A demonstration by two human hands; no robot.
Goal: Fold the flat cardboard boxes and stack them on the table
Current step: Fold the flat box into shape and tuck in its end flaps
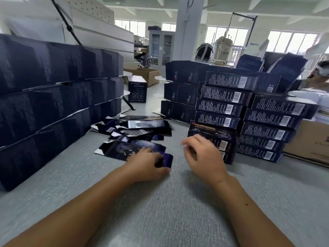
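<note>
Curled fingers of the left hand (146, 163) pinch the near end of a flat dark-blue cardboard box (131, 150), with the thumb at its glossy near flap and the other fingers on top. Motion blur softens the fingertips. This box lies on the grey woven-textured table (160, 220), just left of centre, with its far end angled away to the left.

Just beside it the right hand (204, 157) hovers with its fingers loosely bent and holds nothing. It sits in front of the lowest boxes of a stack of folded dark-blue boxes with white barcodes (267, 120), which rises in several columns on the right of the table.

Behind the held box, a loose pile of flat dark-blue boxes (138, 125) is spread on the table, white flaps showing at the edges. On the left stands a tall wall of folded dark-blue boxes (44, 95) in 3 tiers. Between the 2 masses, further back, 1 upright dark box with a pale line drawing (137, 91) stands alone. A brown corrugated carton (309, 139) sits at the right edge, touching the stack.
</note>
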